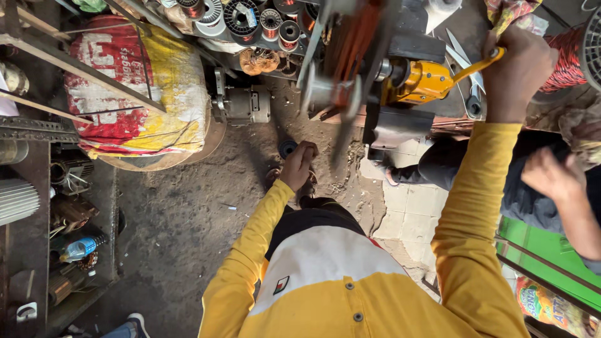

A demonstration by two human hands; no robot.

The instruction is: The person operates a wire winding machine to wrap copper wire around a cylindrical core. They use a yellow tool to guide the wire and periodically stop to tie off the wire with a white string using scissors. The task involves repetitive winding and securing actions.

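I'm gripping the yellow crank [477, 65] with my right hand [516, 69], fingers curled tight around it, up at the winder [413, 81]. My left hand [299, 164] is hanging lower, fingers pinched together on a thin wire I'm barely making out. A co-worker's hand [549, 176] is resting nearby.

There is only one view, from the camera on the person's head. It looks steeply down, past the yellow sleeves, to the dirt floor [181, 219] below. It is close to the body. The right hand [516, 69], in a closed grip on a yellow crank handle [479, 64], sits near the upper right corner; the left hand [299, 164] is lower, near the middle.
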